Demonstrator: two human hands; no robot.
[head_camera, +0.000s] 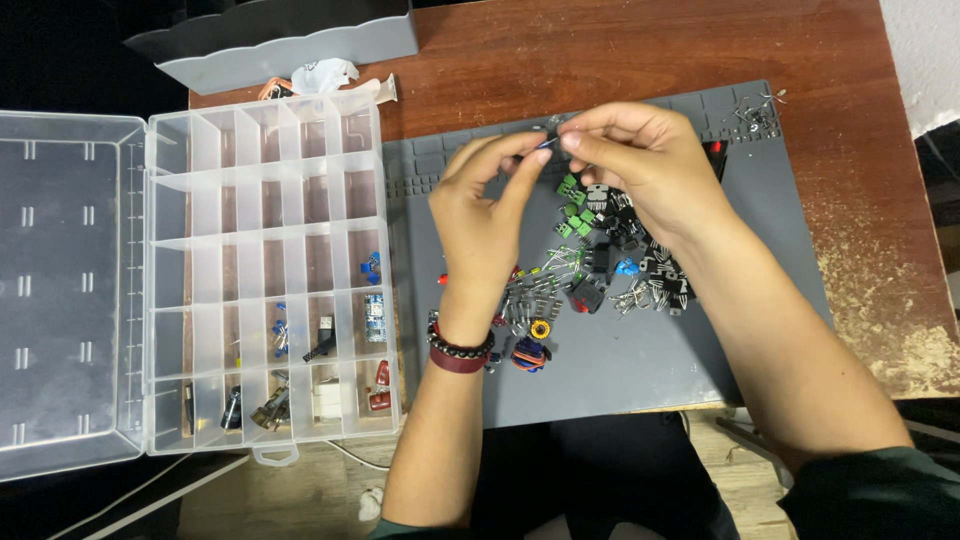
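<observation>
Two hands up over the grey mat (700, 340), and I see the left hand (480, 215) and right hand (640, 160) meeting fingertip to fingertip. Both are pinched nearly shut on one tiny component (548, 143), thin and bluish, held between them above the mat's upper middle. I can't tell its kind. Under the right hand sits a loose pile of parts (610, 265): about five green terminal blocks (573, 215), one small blue piece (626, 267), several black ones, too jumbled to count. One clear compartment organiser (265, 270) lies open at left, lid flat, touching the mat's left edge. Bare mat at lower right gives room; the table edge (900, 360) is close beyond.
</observation>
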